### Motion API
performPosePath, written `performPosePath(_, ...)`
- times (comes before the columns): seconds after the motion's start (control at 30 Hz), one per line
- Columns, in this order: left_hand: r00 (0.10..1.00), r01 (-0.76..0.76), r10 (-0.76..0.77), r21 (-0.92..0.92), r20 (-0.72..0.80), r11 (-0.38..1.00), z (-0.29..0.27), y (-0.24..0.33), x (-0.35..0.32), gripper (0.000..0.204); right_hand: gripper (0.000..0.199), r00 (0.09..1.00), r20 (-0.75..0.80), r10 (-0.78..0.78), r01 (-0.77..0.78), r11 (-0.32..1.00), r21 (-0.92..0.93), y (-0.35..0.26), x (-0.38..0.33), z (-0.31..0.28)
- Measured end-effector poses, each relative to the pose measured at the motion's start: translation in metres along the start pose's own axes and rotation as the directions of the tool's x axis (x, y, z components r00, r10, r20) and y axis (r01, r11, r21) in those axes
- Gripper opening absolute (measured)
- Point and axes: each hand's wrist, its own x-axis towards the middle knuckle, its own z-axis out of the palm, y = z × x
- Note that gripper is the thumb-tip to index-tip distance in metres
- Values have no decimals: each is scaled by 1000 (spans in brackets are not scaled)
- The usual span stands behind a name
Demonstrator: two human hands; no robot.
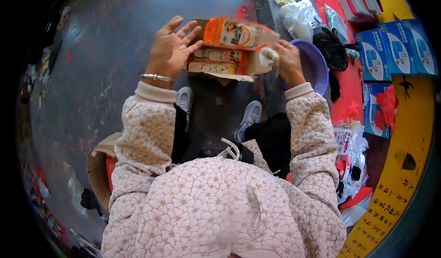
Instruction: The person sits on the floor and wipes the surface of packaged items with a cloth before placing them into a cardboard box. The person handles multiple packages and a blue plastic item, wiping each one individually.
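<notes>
My left hand (169, 51) is open, its fingers spread beside the left edge of an open cardboard box (251, 66). Several orange-and-white packs (219, 68) lie inside that box. Above it, a flat orange-and-white printed package (239, 34) is tilted, with its right end at the fingers of my right hand (291, 65). My right hand is closed on that end. A crumpled whitish wad (268, 57), perhaps cloth or tissue, hangs at the same fingers. Nothing is in my left hand.
A purple basin (314, 61) stands right of my right hand. Beyond it are a black plastic bag (331, 51), clear bags (297, 20) and blue printed boxes (398, 46). Another cardboard box (98, 168) sits by my left elbow. My shoes (250, 118) are below the open box.
</notes>
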Motion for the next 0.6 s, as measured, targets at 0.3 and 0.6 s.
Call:
performPosePath(0.3, 999, 32, -33, 36, 31, 999, -18, -3, 27, 42, 14, 801, 283, 527, -558, 829, 36, 195, 114, 16)
performPosePath(0.6, 997, 61, -57, 71, -60, 996, -17, -6, 42, 37, 16, 979, -108, 174, -166, 370, -914, 228, 115, 77)
